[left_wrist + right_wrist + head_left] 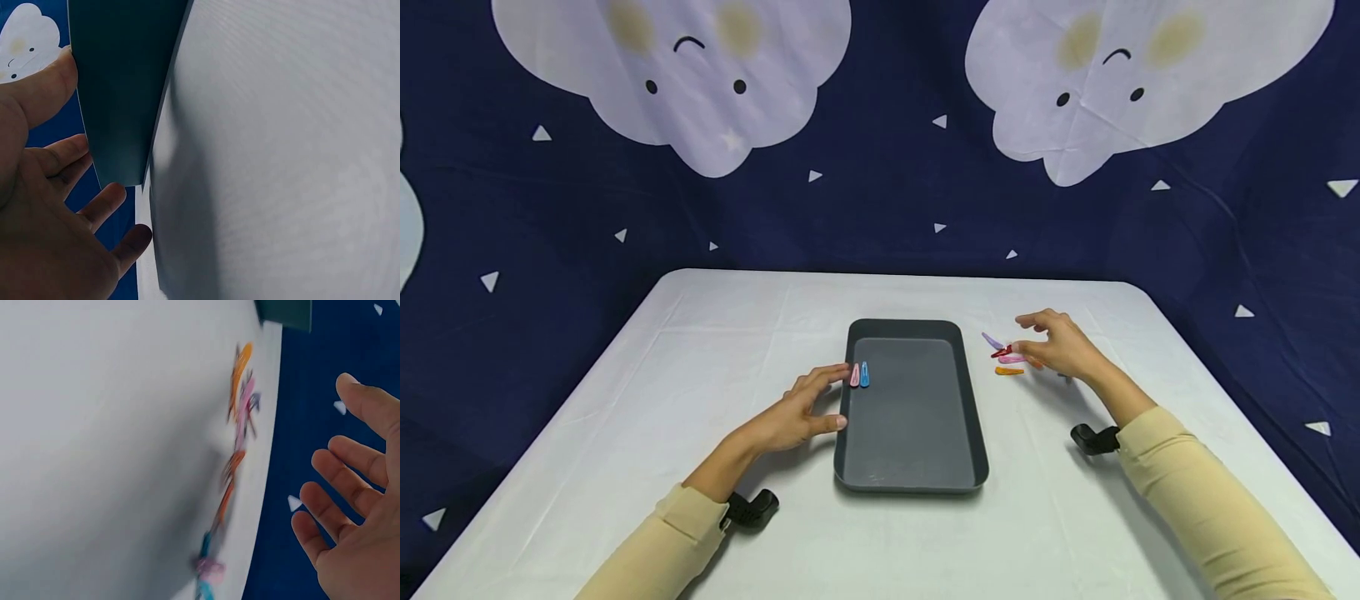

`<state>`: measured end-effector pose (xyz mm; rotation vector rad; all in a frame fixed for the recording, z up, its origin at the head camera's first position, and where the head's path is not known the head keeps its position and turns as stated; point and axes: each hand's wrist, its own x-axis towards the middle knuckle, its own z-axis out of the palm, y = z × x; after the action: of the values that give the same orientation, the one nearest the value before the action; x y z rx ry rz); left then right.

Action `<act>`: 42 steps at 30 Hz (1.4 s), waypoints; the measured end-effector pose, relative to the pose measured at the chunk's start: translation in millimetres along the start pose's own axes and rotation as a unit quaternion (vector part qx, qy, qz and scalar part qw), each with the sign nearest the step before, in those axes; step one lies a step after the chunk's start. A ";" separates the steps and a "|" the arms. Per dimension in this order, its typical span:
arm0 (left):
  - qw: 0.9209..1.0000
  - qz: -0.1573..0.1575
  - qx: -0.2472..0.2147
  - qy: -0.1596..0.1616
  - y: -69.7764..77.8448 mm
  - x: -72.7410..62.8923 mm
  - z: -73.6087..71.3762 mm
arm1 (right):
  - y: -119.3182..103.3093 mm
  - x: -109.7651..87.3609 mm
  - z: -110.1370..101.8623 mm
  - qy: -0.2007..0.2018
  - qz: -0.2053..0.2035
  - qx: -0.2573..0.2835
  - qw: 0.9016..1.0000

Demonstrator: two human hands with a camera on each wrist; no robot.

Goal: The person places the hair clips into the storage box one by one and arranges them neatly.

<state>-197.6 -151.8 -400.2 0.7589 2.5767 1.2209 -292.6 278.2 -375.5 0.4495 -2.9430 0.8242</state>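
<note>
A dark grey rectangular tray (917, 442) lies on the white table, with a pink hair clip (854, 377) and a blue hair clip (865, 375) side by side near its left wall. My left hand (793, 417) is at that wall, thumb and fingers extended along the rim; its wrist view shows the tray's side (119, 94) between thumb and fingers. Over loose clips right of the tray hovers my right hand (1060, 346), fingers spread and slightly bent, nothing in it. Under or beside it lie a purple clip (992, 341), a red clip (1002, 352) and an orange clip (1009, 371).
More clips trail along the table in the right wrist view, including a teal one (206, 544) and a pinkish one (212, 570), partly blurred. Behind the table hangs a navy cloth (880, 225) with white clouds and triangles.
</note>
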 end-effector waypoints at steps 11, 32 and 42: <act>1.000 -0.006 0.000 -0.002 0.8 -0.4 0.3 | 29.1 -7.2 -3.4 -0.043 0.019 0.019 0.999; 1.000 -0.008 -0.004 0.000 1.5 -0.1 1.1 | 56.1 -12.0 -3.3 -0.073 0.040 0.006 0.997; 1.000 -0.012 -0.007 -0.001 1.5 -0.4 1.5 | 57.0 -13.7 0.0 -0.063 0.030 -0.013 0.997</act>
<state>-196.2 -150.2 -400.0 0.7228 2.5662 1.2277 -296.1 328.3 -405.7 0.4286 -3.0936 0.7907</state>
